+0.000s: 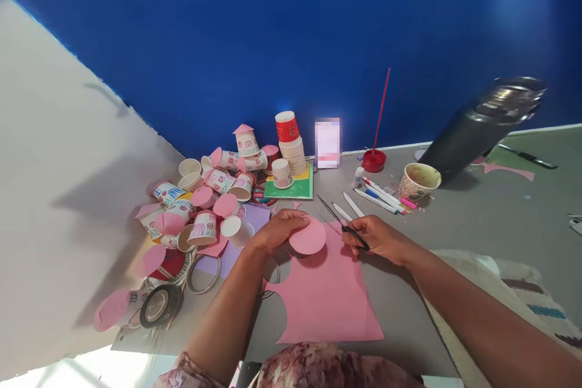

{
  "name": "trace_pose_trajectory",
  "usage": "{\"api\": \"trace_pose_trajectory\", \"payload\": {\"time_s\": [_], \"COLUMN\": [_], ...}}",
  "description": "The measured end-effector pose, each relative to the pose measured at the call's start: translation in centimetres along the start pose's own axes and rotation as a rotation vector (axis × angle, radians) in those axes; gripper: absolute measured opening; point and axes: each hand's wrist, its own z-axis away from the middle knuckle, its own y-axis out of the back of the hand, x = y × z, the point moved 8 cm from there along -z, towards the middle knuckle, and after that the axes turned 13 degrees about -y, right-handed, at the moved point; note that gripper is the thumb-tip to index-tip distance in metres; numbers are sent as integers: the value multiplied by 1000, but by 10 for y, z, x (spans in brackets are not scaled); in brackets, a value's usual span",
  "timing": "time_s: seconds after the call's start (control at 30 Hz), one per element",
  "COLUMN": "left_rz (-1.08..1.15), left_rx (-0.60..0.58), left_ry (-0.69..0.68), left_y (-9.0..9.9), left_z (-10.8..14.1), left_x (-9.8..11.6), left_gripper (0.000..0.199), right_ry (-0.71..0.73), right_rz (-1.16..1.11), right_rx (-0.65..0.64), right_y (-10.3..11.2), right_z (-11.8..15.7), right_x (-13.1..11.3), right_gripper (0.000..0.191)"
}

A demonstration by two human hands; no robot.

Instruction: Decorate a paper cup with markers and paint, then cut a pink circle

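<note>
Between the thumb and fingers of my left hand (282, 229) is a round pink paper disc (308, 236), held by its upper left edge. My right hand (375, 239) grips a pair of scissors (343, 223) by the dark handles, with the blades pointing up and left, to the right of the disc. Under both hands lies a pink paper sheet (325, 303) with rounded cutouts along its left side. Several white marker pens (352, 204) rest just beyond the scissors.
Decorated paper cups (202, 229) with pink paper tops crowd the left side. A cup stack (292, 148) stands on a green book (297, 189) near the wall. At right are a dark flask (473, 127), a patterned cup (418, 185) and a striped cloth (513, 291). A lit phone (328, 142) leans upright.
</note>
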Motion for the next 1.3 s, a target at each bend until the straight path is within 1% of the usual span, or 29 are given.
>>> {"api": "trace_pose_trajectory", "payload": {"time_s": [0.1,0.23,0.37,0.5,0.63,0.7,0.77,0.83,0.9,1.03,1.17,1.3], "left_rz": [19,26,32,96,160,172,181,188,196,210,225,221], "left_rx": [49,61,95,159,201,236,289,343,381,398,403,411], "left_ry": [-34,-45,-62,-95,-63,-49,-64,-98,-129,-163,-180,-180], "left_y": [-2,-12,-22,-30,-35,-33,-26,-16,-6,2,3,3], "left_z": [-2,-1,1,3,10,13,15,16,16,18,20,20], "left_x": [-3,-11,-14,-10,-11,-14,-14,-14,-14,-12,-9,-10], "left_gripper": [49,47,45,46,49,48,46,45,44,39,35,33], "right_ry": [55,147,182,229,249,235,226,221,202,164,142,145], "right_rz": [-55,-118,-137,-162,-152,-124,-54,52,117,126,141,164], "right_rx": [-5,11,43,118,152,123,46,-34,-67,-64,-68,-45], "right_y": [-5,-12,-17,-13,-15,-20,-27,-33,-34,-31,-32,-32], "right_z": [0,4,6,8,10,9,9,9,8,3,0,0], "right_x": [-8,-18,-18,-19,-21,-19,-18,-16,-12,-6,-3,-3], "right_gripper": [50,56,51,47,47,46,47,52,58,66,70,71]}}
